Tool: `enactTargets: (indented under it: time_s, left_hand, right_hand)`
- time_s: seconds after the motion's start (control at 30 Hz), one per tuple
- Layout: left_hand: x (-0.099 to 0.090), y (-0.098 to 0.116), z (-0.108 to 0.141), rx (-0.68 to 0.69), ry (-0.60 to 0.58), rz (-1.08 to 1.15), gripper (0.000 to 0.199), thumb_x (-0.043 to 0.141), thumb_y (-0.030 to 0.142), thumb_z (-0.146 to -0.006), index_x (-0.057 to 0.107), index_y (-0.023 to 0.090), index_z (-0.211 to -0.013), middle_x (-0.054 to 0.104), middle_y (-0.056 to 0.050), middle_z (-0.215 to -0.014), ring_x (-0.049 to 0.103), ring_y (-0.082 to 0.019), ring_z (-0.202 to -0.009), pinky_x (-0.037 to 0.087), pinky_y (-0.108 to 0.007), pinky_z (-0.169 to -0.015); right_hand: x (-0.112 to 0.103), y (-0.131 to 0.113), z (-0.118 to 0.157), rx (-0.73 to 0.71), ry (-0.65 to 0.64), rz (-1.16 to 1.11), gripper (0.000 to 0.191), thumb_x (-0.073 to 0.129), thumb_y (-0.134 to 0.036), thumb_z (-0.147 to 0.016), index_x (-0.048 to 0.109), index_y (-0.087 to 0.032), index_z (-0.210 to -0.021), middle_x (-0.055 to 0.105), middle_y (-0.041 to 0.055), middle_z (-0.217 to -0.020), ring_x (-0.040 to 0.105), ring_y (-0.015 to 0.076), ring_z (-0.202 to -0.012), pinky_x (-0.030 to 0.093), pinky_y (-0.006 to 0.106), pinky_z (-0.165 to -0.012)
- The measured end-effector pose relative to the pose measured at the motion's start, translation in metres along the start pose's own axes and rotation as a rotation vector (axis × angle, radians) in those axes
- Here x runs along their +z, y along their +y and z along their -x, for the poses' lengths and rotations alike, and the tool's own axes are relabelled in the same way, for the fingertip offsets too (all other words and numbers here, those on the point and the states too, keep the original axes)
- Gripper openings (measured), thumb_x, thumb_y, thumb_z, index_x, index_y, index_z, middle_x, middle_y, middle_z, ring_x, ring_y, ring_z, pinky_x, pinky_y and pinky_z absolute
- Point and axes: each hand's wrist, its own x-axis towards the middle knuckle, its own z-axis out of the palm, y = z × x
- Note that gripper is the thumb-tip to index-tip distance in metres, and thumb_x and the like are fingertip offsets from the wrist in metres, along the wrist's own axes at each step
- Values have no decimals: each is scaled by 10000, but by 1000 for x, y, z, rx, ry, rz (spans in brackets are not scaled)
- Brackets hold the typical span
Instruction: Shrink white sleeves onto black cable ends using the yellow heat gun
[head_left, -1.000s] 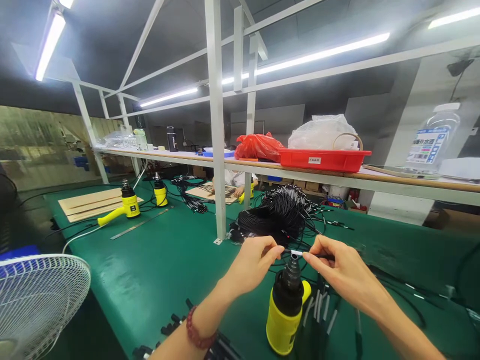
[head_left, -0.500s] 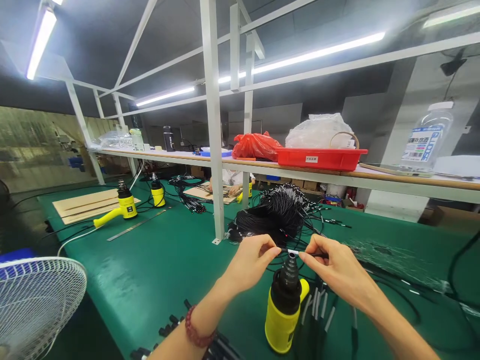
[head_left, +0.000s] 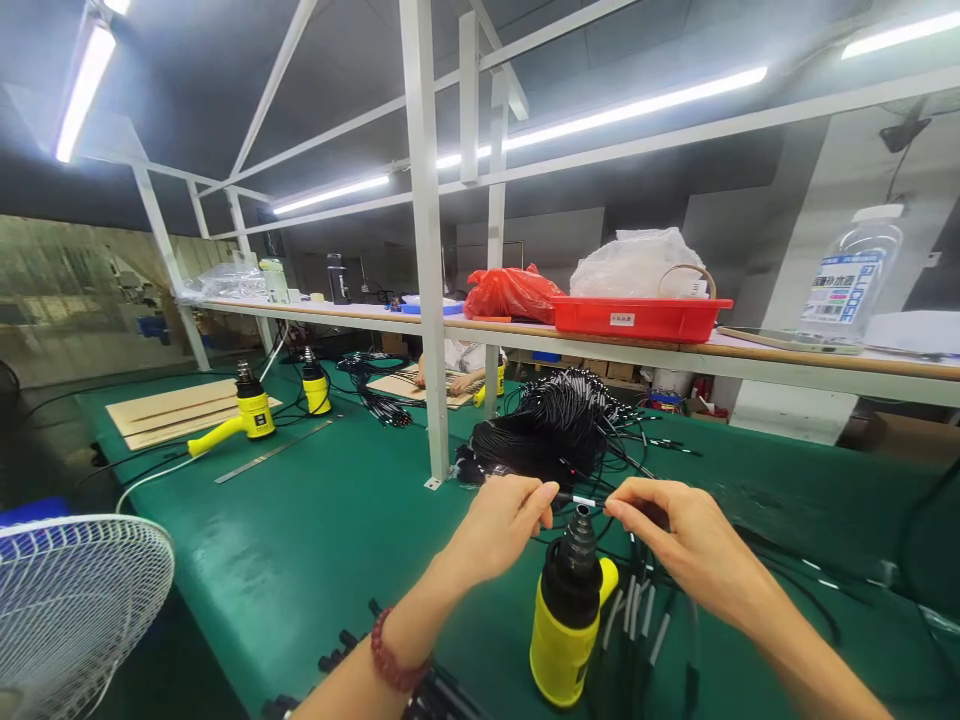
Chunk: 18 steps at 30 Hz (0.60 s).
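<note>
A thin black cable with a white sleeve (head_left: 584, 501) is stretched level between my two hands. My left hand (head_left: 504, 525) pinches its left end between thumb and fingers. On the other side my right hand (head_left: 671, 530) pinches the cable just past the white part. Directly beneath the sleeve stands a yellow heat gun (head_left: 564, 630), upright, its dark stepped nozzle pointing up close to the cable. Beside the heat gun, under my right hand, lie several cables with grey sleeves (head_left: 637, 610). Black cable ends (head_left: 352, 650) lie near my left forearm.
A large heap of black cables (head_left: 540, 425) lies beyond my hands, by a white shelf post (head_left: 426, 250). Two more yellow heat guns (head_left: 256, 415) stand at the left near cardboard sheets (head_left: 172, 412). A white fan (head_left: 82, 610) is at lower left. Across the table a person's hands (head_left: 457, 380) work.
My right hand has shifted slightly right along the cable, and its fingers have changed their hold. My left fingers have turned a little. The heat gun has stayed in place.
</note>
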Motion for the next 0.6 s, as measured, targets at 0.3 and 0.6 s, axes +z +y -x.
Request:
enactTargets:
  time_s: [0.3, 0.6]
  left_hand:
    - [3, 0, -1, 68, 42, 103, 197, 498, 312, -888, 582, 179, -769, 569, 30, -688, 478, -121, -647, 345, -217, -588]
    - [2, 1, -2, 30, 38, 191, 348, 403, 339, -937, 578, 166, -692, 535, 27, -597, 503, -112, -587, 364, -209, -563]
  right_hand:
    - [1, 4, -2, 4, 45, 10, 234, 503, -370, -850, 648, -226, -736, 683, -2, -713, 584, 173, -651, 371, 277, -594]
    - [-2, 2, 3, -20, 3, 30, 311, 451, -417, -899, 670, -229, -784, 699, 12, -775, 589, 179, -684, 385, 280, -608]
